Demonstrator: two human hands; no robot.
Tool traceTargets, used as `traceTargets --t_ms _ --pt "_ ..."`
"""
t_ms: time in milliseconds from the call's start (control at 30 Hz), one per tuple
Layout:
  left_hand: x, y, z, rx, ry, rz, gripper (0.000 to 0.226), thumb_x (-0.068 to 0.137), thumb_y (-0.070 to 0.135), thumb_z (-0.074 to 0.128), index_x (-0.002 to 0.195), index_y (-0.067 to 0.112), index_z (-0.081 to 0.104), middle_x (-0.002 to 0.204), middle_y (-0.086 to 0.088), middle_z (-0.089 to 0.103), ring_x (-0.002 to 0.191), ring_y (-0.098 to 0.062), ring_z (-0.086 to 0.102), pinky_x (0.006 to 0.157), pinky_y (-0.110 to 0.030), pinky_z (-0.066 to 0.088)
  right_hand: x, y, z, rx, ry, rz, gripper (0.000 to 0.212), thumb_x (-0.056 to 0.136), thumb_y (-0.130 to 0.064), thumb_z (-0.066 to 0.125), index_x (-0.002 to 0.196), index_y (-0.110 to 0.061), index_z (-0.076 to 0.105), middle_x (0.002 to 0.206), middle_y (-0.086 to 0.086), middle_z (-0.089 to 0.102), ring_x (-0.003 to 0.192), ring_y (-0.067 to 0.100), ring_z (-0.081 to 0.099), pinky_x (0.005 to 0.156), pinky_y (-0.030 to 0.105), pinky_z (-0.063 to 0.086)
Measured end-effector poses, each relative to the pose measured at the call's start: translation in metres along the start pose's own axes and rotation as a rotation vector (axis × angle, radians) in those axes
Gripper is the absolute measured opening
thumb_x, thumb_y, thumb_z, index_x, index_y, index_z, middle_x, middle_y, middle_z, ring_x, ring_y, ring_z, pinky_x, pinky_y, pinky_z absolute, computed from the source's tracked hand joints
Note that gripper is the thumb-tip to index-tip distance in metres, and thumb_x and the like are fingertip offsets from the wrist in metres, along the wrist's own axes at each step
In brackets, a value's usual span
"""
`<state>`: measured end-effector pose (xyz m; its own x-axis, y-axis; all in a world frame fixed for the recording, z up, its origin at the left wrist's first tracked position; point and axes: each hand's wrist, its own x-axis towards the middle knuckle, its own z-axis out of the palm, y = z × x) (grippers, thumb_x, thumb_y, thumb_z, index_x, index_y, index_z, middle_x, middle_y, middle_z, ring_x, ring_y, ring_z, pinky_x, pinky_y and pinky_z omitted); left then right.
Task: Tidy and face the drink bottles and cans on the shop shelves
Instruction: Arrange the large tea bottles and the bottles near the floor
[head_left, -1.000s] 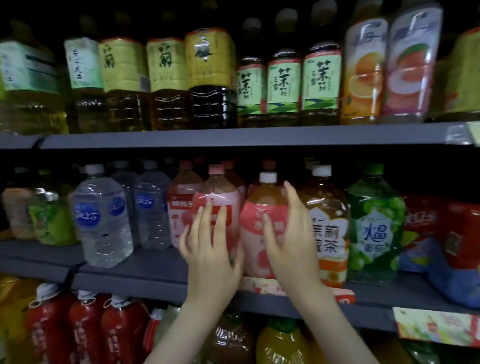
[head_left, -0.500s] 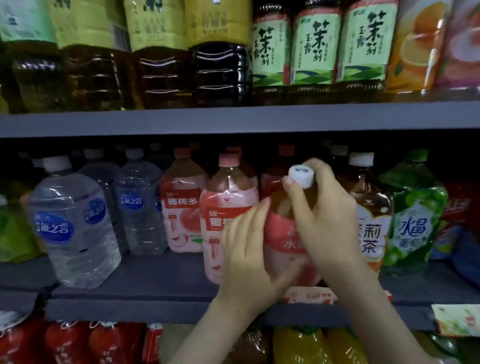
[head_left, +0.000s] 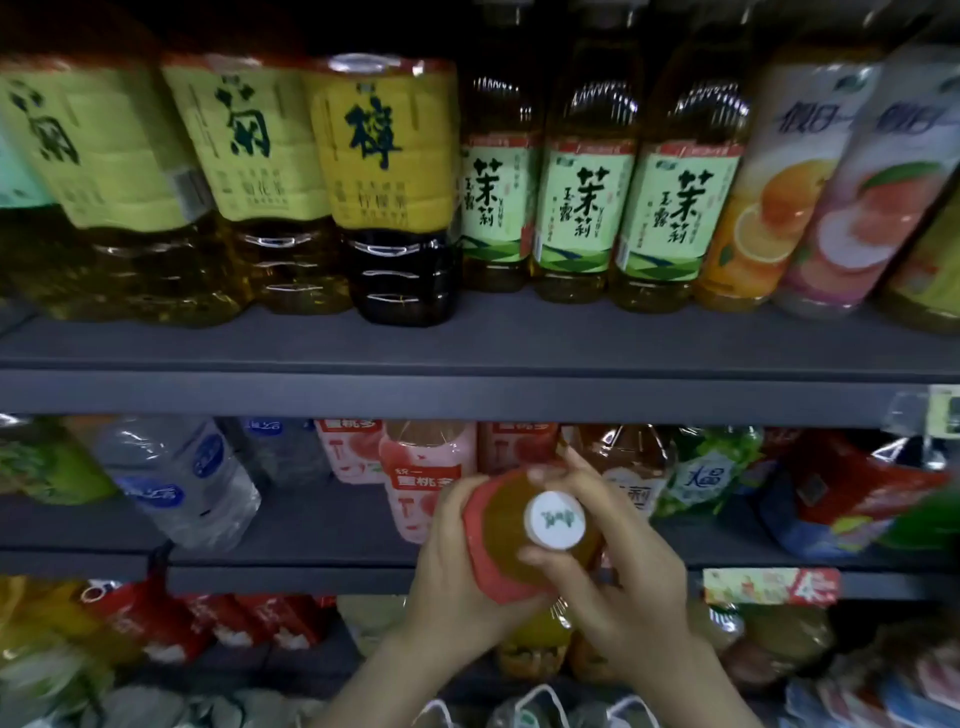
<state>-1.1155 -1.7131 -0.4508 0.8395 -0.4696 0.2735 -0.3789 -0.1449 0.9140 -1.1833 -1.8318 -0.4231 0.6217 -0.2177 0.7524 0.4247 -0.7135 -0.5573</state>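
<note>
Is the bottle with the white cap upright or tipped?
Tipped: the bottle points its white cap toward the camera, gripped by the left hand and right hand.

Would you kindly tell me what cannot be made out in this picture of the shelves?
Head view:
- Held bottle: label front hidden; its white cap points at the camera, and the left hand and right hand wrap its sides.
- Jasmine tea bottles on the top shelf: tops lost in darkness at the upper edge.
- Bottom-shelf goods: dark and blurred.
- Shelf tag far right: cut by the edge, print unreadable.
</note>
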Motion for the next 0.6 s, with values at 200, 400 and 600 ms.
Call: traceTargets --t_ms 200,400,600 --pt "-0.014 0.07 -0.044 0.065 -0.007 -0.153 0.089 0.039 0.061 0.086 0.113 0.046 0.038 0.114 0.022 0.051 0.102 0.01 0.054 0.074 0.001 0.039 0.053 -0.053 -0.019 0.234 -0.293 0.413 0.051 0.078 -0.055 0.066 0.118 -0.023 0.059 0.114 -0.011 0.065 0.109 0.01 0.061 0.09 0.039 0.051" --pt "-0.013 0.135 -0.129 0.135 -0.023 -0.261 0.083 0.046 0.044 0.091 0.111 0.047 0.039 0.111 0.021 0.054 0.101 0.004 0.054 0.079 -0.006 0.042 0.115 -0.133 -0.002 0.354 -0.4 0.614 0.038 0.08 -0.036 0.065 0.114 -0.018 0.065 0.103 -0.013 0.069 0.098 0.003 0.064 0.085 0.023 0.05" --pt "-0.011 0.197 -0.227 0.175 -0.034 -0.354 0.082 0.05 0.044 0.09 0.114 0.035 0.04 0.109 0.016 0.056 0.099 -0.004 0.056 0.079 -0.019 0.043 0.166 -0.223 0.041 0.446 -0.322 0.684 0.019 0.088 -0.023 0.064 0.105 -0.015 0.067 0.095 -0.006 0.072 0.091 0.006 0.065 0.081 0.025 0.051"
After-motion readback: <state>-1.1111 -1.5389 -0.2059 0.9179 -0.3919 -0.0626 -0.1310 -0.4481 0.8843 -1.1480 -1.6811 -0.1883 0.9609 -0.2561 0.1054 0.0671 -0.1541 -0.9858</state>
